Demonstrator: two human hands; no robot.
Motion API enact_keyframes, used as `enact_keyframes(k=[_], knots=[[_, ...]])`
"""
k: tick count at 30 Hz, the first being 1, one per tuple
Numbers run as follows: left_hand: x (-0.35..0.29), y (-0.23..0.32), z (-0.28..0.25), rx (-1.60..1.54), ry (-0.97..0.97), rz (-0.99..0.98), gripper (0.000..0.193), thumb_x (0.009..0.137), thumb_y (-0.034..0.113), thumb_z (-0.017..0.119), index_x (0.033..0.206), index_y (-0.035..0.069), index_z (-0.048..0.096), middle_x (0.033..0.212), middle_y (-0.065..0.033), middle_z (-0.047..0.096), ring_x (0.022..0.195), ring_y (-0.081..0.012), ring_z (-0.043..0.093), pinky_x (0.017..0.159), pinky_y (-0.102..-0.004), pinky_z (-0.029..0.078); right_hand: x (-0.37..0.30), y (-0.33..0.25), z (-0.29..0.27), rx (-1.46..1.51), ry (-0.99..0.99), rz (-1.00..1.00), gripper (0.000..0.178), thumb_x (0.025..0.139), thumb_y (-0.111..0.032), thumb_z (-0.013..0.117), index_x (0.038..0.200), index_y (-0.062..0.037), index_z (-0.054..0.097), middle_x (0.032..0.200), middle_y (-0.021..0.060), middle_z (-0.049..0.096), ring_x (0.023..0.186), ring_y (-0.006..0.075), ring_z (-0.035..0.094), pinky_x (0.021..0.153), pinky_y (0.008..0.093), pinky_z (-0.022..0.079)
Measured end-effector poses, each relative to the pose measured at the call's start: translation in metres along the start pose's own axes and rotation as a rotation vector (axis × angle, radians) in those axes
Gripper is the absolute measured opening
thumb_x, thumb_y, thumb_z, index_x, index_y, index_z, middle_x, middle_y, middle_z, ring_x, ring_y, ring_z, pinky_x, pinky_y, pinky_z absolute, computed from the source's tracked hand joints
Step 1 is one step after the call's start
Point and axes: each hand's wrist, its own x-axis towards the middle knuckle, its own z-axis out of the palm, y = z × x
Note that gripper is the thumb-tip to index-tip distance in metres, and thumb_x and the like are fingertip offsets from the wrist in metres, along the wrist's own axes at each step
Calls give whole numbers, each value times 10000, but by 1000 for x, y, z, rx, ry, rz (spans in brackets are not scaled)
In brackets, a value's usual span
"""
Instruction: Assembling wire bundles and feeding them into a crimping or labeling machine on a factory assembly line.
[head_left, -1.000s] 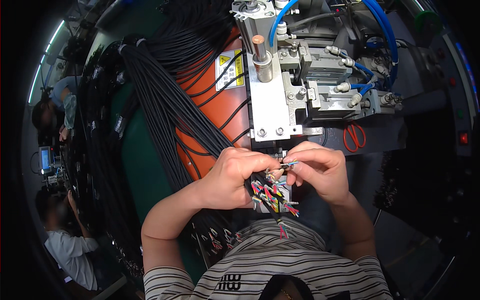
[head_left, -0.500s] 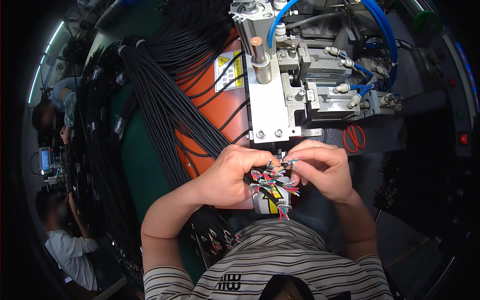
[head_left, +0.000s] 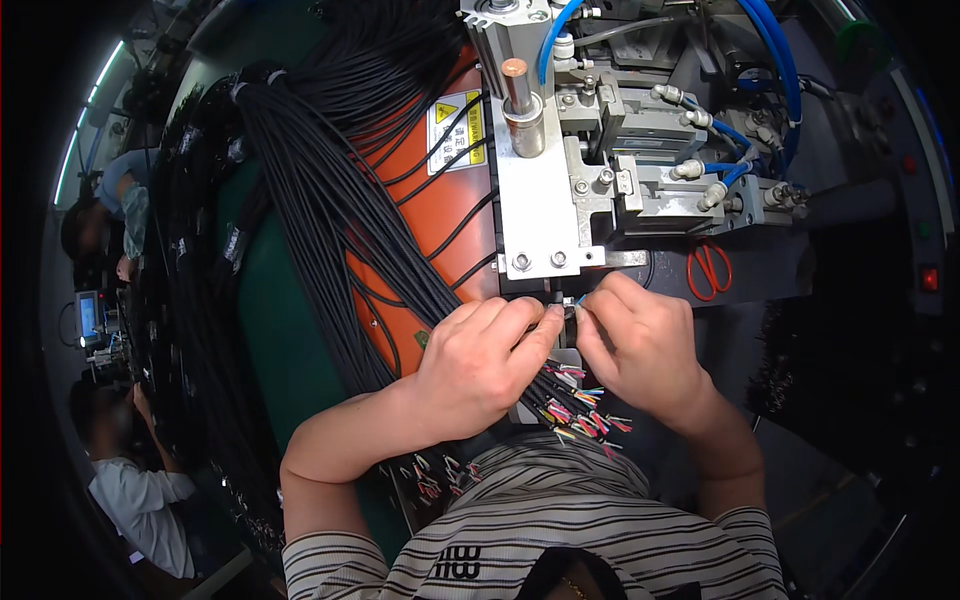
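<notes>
My left hand [head_left: 480, 365] and my right hand [head_left: 640, 345] meet fingertip to fingertip just under the grey metal press machine [head_left: 545, 215]. Together they pinch the end of one black cable [head_left: 568, 310], whose thin coloured wires point at the machine's lower opening. A thick bundle of black cables [head_left: 330, 200] runs from the upper left down under my left hand. Their stripped ends with coloured wires [head_left: 585, 415] fan out below my hands, near my striped shirt.
An orange housing [head_left: 440, 230] with a yellow warning label lies under the cables. Blue air hoses [head_left: 760, 60] loop over the machine. Red-handled scissors [head_left: 710, 268] lie to its right. Other people sit at work along the left edge [head_left: 130, 480].
My hands have risen from the fanned wire ends to the machine's lower edge, bringing one cable end up to its opening.
</notes>
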Motion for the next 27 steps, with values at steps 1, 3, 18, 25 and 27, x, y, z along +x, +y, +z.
enact_keyframes(k=[1, 3, 18, 25, 27], knots=[[-1, 0, -1, -19, -15, -10, 378, 745, 72, 622, 1100, -52, 652, 839, -73, 531, 724, -196, 571, 621, -318, 475, -1, 0, 1, 33, 8, 8, 62, 780, -23, 689, 806, -12, 634, 770, 82, 617, 539, 254, 595, 479, 342, 460], [-1, 0, -1, -22, -36, -20, 378, 746, 73, 621, 1103, -49, 652, 836, -70, 529, 723, -196, 566, 620, -319, 475, -3, 1, 2, 99, 26, 25, 63, 781, -21, 688, 811, -13, 633, 782, 87, 623, 560, 274, 602, 487, 352, 465], [16, 6, -8, 173, -258, 55, 439, 729, 98, 598, 1142, -45, 643, 847, -73, 503, 742, -209, 543, 637, -324, 442, -2, -2, 2, -26, -5, 26, 56, 812, -21, 686, 846, -11, 644, 827, 94, 640, 586, 272, 623, 500, 360, 480], [16, 6, -10, 141, -256, 33, 330, 783, 101, 601, 1068, -63, 634, 858, -77, 524, 795, -201, 558, 662, -318, 455, -1, 6, 11, 101, 149, -11, 60, 809, -11, 684, 849, -2, 641, 775, 106, 636, 540, 248, 607, 487, 338, 477], [16, 6, -12, 133, -260, 16, 338, 775, 93, 607, 1076, -56, 634, 867, -80, 530, 802, -209, 564, 672, -322, 458, 2, 7, 5, 152, 7, 62, 62, 813, -1, 679, 859, 10, 638, 732, 98, 627, 506, 206, 591, 474, 308, 463]])
